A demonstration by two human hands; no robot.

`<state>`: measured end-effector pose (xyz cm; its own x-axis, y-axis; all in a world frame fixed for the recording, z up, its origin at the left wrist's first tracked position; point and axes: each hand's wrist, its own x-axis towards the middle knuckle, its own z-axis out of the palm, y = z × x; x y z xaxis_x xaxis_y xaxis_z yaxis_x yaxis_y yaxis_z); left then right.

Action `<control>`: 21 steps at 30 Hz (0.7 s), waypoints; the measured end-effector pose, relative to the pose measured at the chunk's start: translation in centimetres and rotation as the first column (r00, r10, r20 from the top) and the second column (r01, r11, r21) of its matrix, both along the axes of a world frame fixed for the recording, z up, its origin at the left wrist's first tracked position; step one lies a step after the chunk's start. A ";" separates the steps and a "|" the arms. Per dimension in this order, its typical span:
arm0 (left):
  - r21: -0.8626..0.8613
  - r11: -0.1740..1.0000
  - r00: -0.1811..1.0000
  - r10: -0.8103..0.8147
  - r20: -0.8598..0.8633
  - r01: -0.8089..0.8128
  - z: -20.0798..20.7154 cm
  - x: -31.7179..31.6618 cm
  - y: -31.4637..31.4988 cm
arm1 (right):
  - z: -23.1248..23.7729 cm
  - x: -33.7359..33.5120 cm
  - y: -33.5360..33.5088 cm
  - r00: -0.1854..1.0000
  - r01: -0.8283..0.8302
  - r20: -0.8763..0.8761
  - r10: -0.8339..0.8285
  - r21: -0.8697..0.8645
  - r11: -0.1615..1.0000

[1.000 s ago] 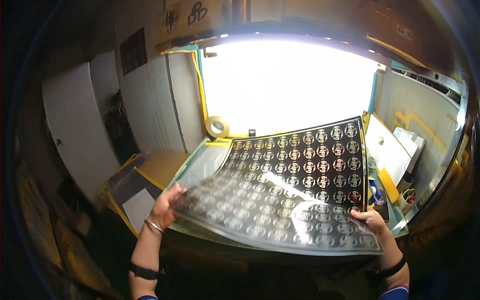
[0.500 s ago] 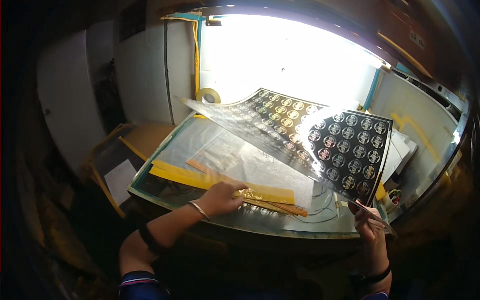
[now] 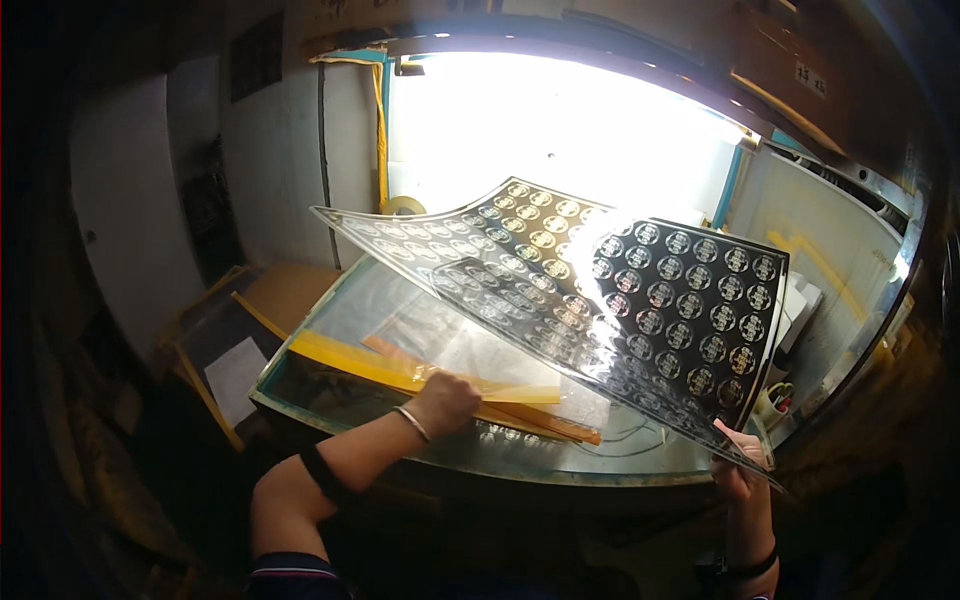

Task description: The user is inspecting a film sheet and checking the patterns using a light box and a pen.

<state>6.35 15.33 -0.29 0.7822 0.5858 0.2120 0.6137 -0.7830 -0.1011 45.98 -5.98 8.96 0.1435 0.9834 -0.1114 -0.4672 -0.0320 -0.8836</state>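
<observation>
My right hand point(image 3: 742, 462) pinches the near right corner of a large black film sheet point(image 3: 690, 300) printed with rows of round emblems. The sheet arches above the glass-topped table point(image 3: 350, 400), its far left corner lifted. My left hand point(image 3: 448, 402) is closed on the yellow-taped edge of a clear plastic sleeve point(image 3: 400, 310) lying on the glass. Orange-brown strips point(image 3: 560, 424) stick out from under the yellow edge, beside my left hand. The raised film hides part of the sleeve.
A brightly lit white panel point(image 3: 480, 120) stands behind the table. A tape roll point(image 3: 404, 206) sits at the back left, partly covered by the film. Scissors with green and black handles point(image 3: 781, 394) stand at the right. A yellow-edged frame point(image 3: 190, 360) with white paper leans at the left.
The film's left part has come lower and nearer, covering more of the sleeve. My left hand has closed on the yellow edge and shifted slightly left. My right hand still holds the corner.
</observation>
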 end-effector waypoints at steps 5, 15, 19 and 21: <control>0.183 0.941 0.954 0.297 -0.041 -0.285 1.4 -9.4 1.5 | -1.2 1.8 0.9 0.988 0.105 0.115 -0.098 -0.055 0.993; -0.149 0.949 0.959 0.262 -0.111 -0.277 7.6 -10.0 -5.7 | -2.4 5.0 3.9 0.931 -0.200 -0.347 0.113 -0.226 0.953; 0.003 0.953 0.933 0.296 -0.205 -0.302 7.6 -12.2 -0.5 | -1.7 5.8 3.1 0.957 -0.236 -0.219 0.191 -0.202 0.950; -0.179 0.916 0.933 0.347 -0.095 -0.359 8.1 -12.9 2.5 | 0.5 6.1 1.6 0.978 -0.201 -0.106 0.178 -0.283 0.938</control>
